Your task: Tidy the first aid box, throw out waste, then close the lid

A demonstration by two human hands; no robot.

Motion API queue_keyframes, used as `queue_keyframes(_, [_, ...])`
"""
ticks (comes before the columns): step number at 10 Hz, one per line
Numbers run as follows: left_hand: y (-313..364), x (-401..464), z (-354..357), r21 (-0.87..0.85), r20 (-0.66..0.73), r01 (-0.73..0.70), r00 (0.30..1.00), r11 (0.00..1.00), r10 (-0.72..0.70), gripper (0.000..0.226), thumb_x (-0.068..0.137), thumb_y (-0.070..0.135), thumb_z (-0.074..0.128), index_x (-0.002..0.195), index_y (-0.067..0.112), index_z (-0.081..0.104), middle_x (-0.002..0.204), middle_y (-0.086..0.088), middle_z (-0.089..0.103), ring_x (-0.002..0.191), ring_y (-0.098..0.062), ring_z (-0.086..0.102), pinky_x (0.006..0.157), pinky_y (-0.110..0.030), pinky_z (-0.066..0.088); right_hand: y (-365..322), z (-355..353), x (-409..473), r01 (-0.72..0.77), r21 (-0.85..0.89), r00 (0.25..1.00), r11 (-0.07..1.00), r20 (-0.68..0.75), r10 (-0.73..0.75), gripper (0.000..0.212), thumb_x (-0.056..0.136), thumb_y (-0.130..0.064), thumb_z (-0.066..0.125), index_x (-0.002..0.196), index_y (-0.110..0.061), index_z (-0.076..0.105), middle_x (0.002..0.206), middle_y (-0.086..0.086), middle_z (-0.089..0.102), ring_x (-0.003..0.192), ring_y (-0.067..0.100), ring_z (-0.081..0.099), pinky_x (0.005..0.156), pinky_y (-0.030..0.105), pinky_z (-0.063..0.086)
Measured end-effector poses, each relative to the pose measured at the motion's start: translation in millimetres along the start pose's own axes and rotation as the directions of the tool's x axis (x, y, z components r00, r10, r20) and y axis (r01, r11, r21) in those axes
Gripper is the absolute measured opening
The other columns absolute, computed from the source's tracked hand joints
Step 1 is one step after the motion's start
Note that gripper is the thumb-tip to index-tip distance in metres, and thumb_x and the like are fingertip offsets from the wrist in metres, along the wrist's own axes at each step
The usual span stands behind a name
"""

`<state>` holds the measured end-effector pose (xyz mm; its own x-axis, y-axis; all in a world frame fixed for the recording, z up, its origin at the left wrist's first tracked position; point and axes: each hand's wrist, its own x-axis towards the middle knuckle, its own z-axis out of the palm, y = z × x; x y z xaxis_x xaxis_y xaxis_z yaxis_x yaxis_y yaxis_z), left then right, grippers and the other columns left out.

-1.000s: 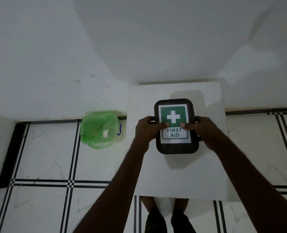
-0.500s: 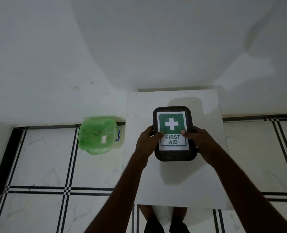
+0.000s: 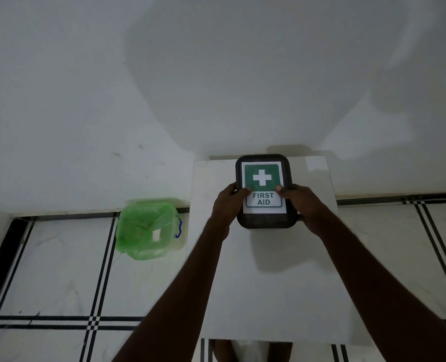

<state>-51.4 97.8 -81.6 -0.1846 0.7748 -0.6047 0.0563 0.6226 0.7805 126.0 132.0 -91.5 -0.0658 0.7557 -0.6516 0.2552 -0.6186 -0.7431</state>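
Note:
The first aid box (image 3: 265,220) is dark, with its lid closed and a green-and-white "FIRST AID" label on top. It sits at the far end of a small white table (image 3: 268,283), close to the wall. My left hand (image 3: 227,202) grips its left side, thumb on the label. My right hand (image 3: 301,205) grips its right side, thumb also on the label. What is inside the box is hidden.
A bin lined with a green plastic bag (image 3: 148,228) stands on the tiled floor left of the table, against the white wall (image 3: 216,74). A white scrap lies inside the bin. My feet show under the table's near edge.
Both hands have pushed the closed box away from me across the table, toward the wall. The grip on its two sides is unchanged.

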Motion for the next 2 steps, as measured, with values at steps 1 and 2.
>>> queue_keyframes(1, [3, -12, -4, 0.064, -0.04, 0.011, 0.999, 0.998, -0.008, 0.06, 0.092, 0.044, 0.06, 0.143, 0.016, 0.047, 0.137, -0.009, 0.061, 0.119, -0.026, 0.061, 0.102, -0.041, 0.051, -3, -3, -8, 0.018, -0.03, 1.0, 0.999, -0.024, -0.019, 0.051, 0.089, -0.041, 0.063, 0.127, -0.008, 0.056, 0.11, 0.009, 0.07, 0.091, 0.023, 0.068, 0.074, 0.037, 0.056])
queue_keyframes(2, [10, -37, -13, 0.244, -0.17, -0.087, 0.977, 0.966, 0.131, 0.069, 0.09, 0.048, 0.062, 0.146, 0.014, 0.043, 0.139, -0.012, 0.057, 0.128, -0.026, 0.054, 0.098, -0.03, 0.042, -15, -9, -31, 0.099, -0.23, 0.976, 0.968, -0.167, -0.139, 0.074, 0.085, -0.052, 0.063, 0.142, -0.01, 0.042, 0.138, 0.014, 0.056, 0.119, 0.03, 0.058, 0.098, 0.045, 0.05])
